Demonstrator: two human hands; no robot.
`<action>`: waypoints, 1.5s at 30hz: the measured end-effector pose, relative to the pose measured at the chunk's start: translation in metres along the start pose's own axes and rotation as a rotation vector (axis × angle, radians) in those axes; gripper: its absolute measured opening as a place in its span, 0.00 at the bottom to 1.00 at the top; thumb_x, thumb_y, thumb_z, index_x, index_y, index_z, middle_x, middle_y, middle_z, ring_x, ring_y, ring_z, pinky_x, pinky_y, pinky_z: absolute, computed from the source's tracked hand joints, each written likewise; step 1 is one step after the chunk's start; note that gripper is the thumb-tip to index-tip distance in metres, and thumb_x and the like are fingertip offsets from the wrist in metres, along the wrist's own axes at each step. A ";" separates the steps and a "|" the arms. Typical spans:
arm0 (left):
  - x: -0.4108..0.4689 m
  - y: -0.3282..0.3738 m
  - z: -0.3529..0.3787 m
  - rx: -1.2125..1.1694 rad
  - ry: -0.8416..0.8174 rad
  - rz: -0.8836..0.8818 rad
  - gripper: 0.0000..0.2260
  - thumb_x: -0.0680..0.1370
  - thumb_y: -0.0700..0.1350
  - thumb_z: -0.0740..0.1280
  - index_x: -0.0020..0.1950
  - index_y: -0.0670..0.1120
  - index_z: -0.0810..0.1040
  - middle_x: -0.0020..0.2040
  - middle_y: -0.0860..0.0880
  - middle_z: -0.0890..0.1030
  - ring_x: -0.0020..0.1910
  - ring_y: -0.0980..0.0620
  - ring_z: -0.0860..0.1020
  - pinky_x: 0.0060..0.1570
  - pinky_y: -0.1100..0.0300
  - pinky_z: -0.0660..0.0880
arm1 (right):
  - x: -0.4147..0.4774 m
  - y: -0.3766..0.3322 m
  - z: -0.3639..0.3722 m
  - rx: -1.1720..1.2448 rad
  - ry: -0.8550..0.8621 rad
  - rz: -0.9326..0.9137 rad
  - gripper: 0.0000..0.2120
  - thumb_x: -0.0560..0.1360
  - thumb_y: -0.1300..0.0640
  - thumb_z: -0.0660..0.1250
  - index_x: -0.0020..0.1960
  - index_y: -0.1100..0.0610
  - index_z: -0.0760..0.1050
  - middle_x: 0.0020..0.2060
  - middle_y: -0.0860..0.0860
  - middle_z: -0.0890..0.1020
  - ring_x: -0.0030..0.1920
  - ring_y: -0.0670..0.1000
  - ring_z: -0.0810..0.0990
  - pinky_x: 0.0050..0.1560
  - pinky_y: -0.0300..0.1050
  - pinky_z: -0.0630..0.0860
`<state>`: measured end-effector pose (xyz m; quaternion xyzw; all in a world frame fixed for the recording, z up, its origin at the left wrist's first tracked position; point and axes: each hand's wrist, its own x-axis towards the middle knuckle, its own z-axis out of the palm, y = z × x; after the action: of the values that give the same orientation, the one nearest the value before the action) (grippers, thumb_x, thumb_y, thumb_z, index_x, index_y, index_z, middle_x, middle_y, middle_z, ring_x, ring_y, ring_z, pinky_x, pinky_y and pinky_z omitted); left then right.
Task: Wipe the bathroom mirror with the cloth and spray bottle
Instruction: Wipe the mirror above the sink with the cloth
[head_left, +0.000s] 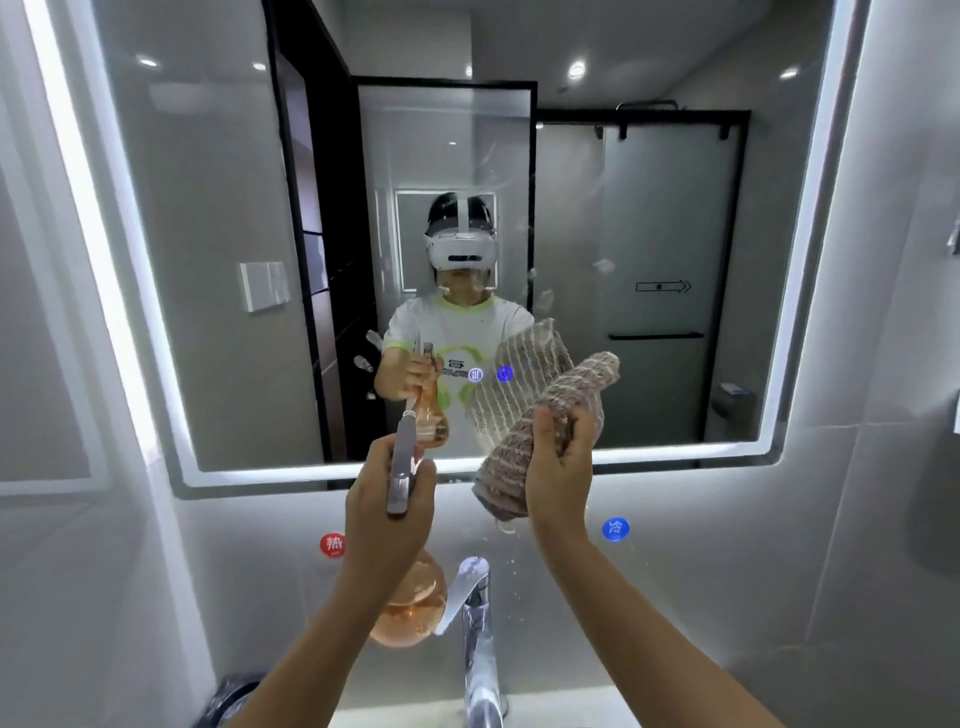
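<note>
We held the spray bottle (410, 597) in our left hand (389, 514), fingers wrapped tight round its neck, the silver nozzle (402, 467) sticking up above our knuckles toward the mirror (208, 260). The bottle's round amber body hung below the hand, just left of the tap (475, 623). Our right hand (563, 467) was clamped on the striped cloth (550, 415), which rose bunched above our fingers, near the glass; we could not tell whether it touched. Our left hand hid the bottle's neck, and the lower edge of the view cut off the tap's base. Pale smears dotted the mirror.
</note>
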<state>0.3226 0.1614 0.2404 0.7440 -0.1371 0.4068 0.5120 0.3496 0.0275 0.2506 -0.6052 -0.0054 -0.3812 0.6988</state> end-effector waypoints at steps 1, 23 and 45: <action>0.004 -0.001 0.002 -0.013 0.007 0.011 0.09 0.72 0.45 0.62 0.45 0.39 0.73 0.31 0.45 0.75 0.34 0.50 0.72 0.30 0.71 0.67 | 0.008 -0.002 0.005 0.042 0.026 0.009 0.03 0.78 0.49 0.60 0.45 0.44 0.67 0.43 0.42 0.76 0.46 0.48 0.76 0.52 0.49 0.72; 0.085 0.002 0.017 -0.124 0.065 -0.103 0.08 0.76 0.42 0.64 0.48 0.38 0.71 0.29 0.49 0.72 0.27 0.61 0.72 0.28 0.70 0.68 | 0.111 0.062 0.032 -0.982 -0.052 -0.489 0.38 0.70 0.29 0.34 0.74 0.49 0.35 0.74 0.48 0.43 0.71 0.44 0.33 0.69 0.47 0.26; 0.096 0.001 -0.014 -0.163 0.047 -0.149 0.11 0.78 0.43 0.61 0.41 0.59 0.73 0.39 0.56 0.78 0.35 0.70 0.75 0.33 0.75 0.70 | 0.085 0.046 0.134 -1.134 -0.334 -0.966 0.30 0.76 0.36 0.39 0.74 0.45 0.38 0.74 0.45 0.34 0.72 0.50 0.28 0.70 0.53 0.30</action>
<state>0.3763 0.1939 0.3147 0.6981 -0.1021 0.3726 0.6028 0.4957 0.0957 0.2873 -0.8513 -0.1787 -0.4925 0.0267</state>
